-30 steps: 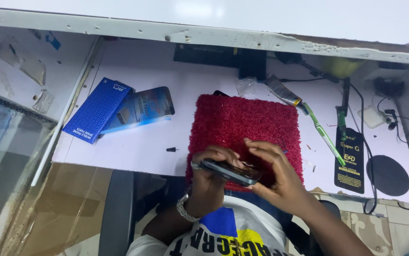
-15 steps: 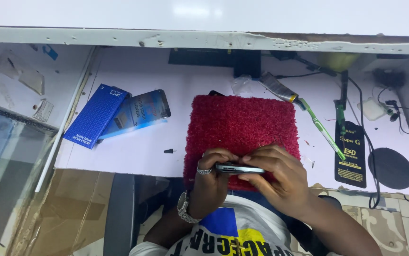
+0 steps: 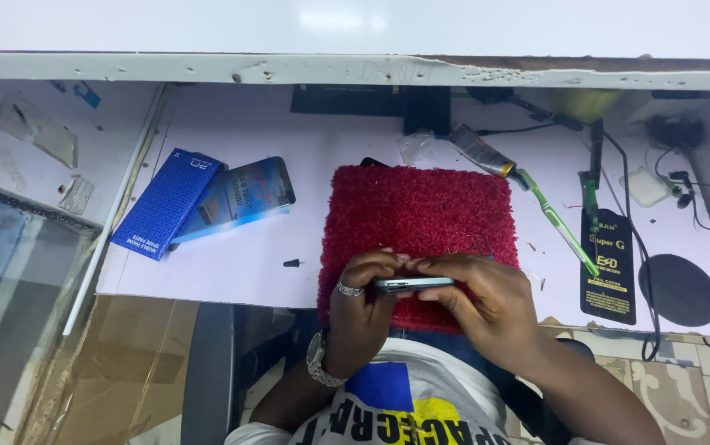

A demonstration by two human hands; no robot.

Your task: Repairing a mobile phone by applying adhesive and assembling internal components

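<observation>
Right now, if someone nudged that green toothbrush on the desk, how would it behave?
The green toothbrush looks thin and light, so it would probably slide or spin on the smooth white desk. It lies flat, so tipping seems unlikely.

White worktop [image 3: 231, 264]; chipped shelf edge [image 3: 355, 70]; patterned floor tiles [image 3: 684, 395].

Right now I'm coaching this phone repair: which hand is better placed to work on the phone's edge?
Probably the right hand: its fingertips pinch the phone along its edge, while the left hand wraps and steadies the other end above the red mat.
</observation>
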